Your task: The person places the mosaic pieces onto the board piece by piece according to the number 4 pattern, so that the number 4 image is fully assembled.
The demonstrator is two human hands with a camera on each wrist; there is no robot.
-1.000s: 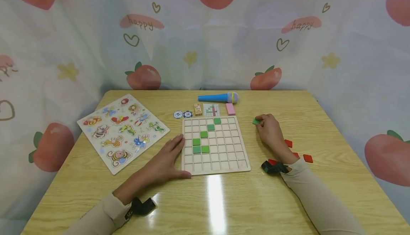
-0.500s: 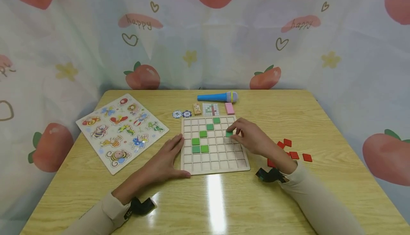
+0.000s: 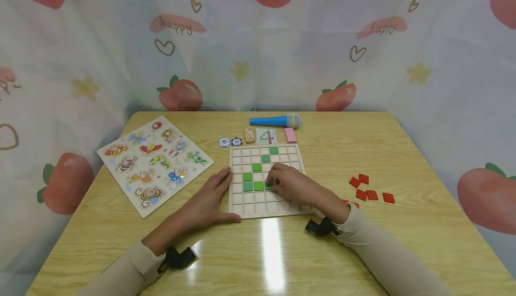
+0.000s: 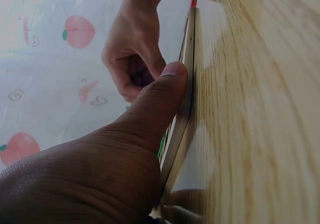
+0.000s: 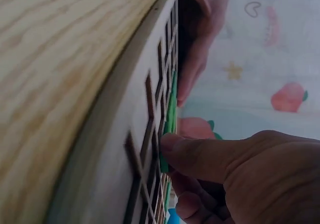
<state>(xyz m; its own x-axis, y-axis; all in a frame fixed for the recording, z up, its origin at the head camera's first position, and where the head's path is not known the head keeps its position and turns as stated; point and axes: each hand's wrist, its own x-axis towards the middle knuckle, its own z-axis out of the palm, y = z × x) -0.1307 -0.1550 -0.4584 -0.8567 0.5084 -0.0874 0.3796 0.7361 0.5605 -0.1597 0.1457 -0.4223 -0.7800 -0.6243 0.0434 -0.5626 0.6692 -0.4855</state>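
Observation:
A wooden grid board lies in the middle of the table, with several green tiles set in its cells in a slanting line and a short row. My right hand is over the board and pinches a green tile between thumb and fingers, at the right end of that row. The tile is mostly covered by the fingertips in the head view. My left hand rests against the board's left side, fingers extended along it and thumb at the near left corner.
Several red tiles lie right of the board. Behind it are a toy microphone, a pattern card, a pink block, a small patterned block and two chips. An insect puzzle board lies at left.
My right hand has carried the green tile from the table on the right, leftward over the board, down to the row of green tiles. My left hand stays at the board's edge.

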